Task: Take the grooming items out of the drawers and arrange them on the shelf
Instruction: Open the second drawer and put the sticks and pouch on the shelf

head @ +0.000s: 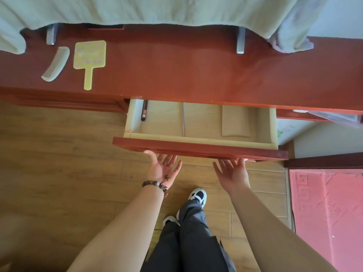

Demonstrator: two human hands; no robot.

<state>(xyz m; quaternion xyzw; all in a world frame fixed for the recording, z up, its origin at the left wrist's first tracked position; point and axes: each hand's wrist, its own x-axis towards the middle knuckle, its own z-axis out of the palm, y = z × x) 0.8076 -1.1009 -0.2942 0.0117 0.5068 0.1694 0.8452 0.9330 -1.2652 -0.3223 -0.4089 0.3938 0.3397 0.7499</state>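
Reaching palm-up under the open drawer (198, 148), the left hand (164, 167) and right hand (231, 171) touch its front edge, fingers spread and straight. A dark stick (144, 110) lies inside at its left wall. On the shelf (176, 71) a comb (56, 63) lies just beside a yellow mirror (89, 57)

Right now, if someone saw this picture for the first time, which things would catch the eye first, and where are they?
The open drawer stands out at centre, pulled from the red-brown shelf unit, with both palms up under its front: left hand, right hand. On the shelf top at far left lie a yellow hand mirror and a pale comb beside it. A dark slim item lies in the drawer's left corner.
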